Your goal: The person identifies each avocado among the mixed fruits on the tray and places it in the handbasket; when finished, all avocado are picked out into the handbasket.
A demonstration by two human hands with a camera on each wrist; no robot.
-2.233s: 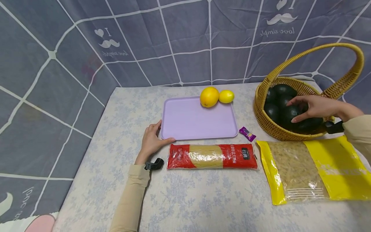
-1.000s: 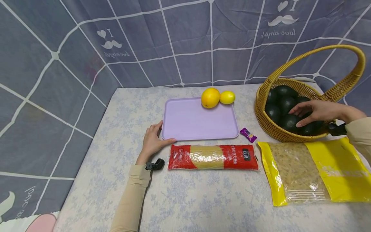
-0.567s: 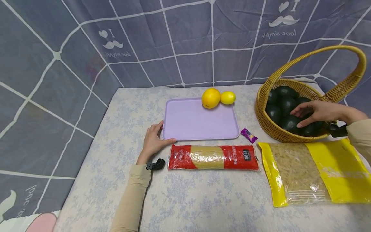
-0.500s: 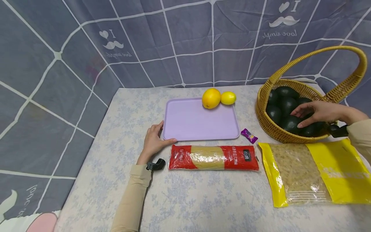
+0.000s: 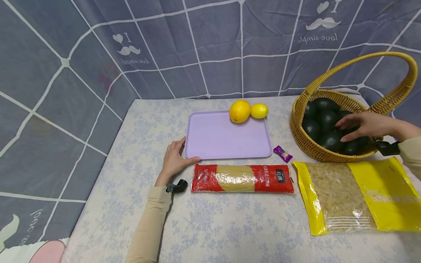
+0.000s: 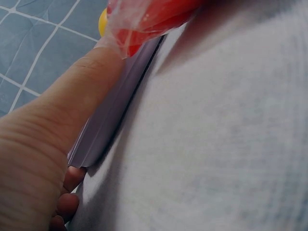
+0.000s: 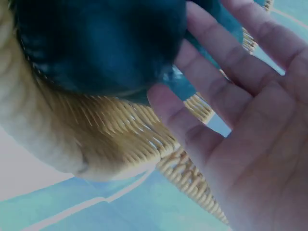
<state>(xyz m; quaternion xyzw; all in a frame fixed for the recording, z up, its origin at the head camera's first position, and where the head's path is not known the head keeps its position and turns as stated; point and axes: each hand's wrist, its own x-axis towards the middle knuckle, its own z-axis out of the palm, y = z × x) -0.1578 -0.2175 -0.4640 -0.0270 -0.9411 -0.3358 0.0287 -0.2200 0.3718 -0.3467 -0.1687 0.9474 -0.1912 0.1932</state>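
My left hand [image 5: 174, 159] rests at the near left corner of a lilac tray [image 5: 227, 137]; its thumb lies along the front edge and its fingers touch the left side. In the left wrist view the thumb is straight beside the tray wall [image 6: 106, 113]. My right hand [image 5: 370, 126] hovers inside a wicker basket [image 5: 306, 146], over several dark green avocados [image 5: 330, 140]. Its fingers are loosely spread, and no fruit is held. In the right wrist view an avocado [image 7: 101, 43] sits close by the fingertips; whether they touch it I cannot tell.
An orange [image 5: 240, 111] sits on the tray's far right edge with a lemon [image 5: 259, 111] beside it. A purple-wrapped candy [image 5: 282, 153] lies right of the tray. A red noodle pack [image 5: 241, 178] and a yellow pasta bag [image 5: 342, 197] lie nearer. The basket's tall handle [image 5: 358, 54] arches overhead.
My right hand has drawn back slightly to the right and its fingers have come off the avocados a little. The left hand stays at the tray corner.
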